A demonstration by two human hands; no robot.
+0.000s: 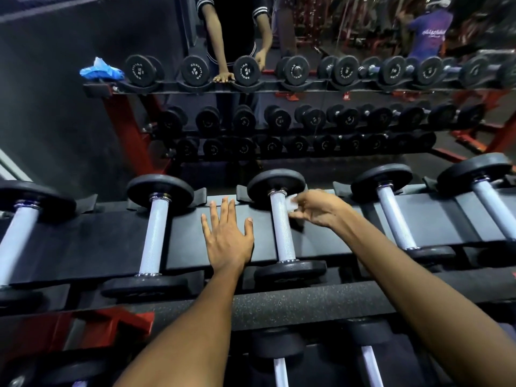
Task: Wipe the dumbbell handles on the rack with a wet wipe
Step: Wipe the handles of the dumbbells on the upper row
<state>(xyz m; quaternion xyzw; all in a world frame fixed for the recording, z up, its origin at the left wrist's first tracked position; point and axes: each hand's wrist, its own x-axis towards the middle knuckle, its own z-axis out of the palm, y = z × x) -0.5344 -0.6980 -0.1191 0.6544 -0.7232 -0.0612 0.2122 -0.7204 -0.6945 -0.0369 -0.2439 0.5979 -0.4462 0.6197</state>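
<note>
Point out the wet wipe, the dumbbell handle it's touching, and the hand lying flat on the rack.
wet wipe (291,202), head view, on the white wad past the fingertips.
dumbbell handle (282,227), head view, mid-shaft on the knurled metal.
left hand (227,238), head view, back of the hand.

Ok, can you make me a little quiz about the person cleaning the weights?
1. True or false: the left hand is holding the wet wipe.
2. Which part of the middle dumbbell handle is the wipe touching? A) the far end, near the back weight B) the near end C) none of it
3. Fill in: the left hand lies flat on the black ____ of the rack.

Key: 1. False, the right hand pinches it. 2. A. 3. shelf.
</note>
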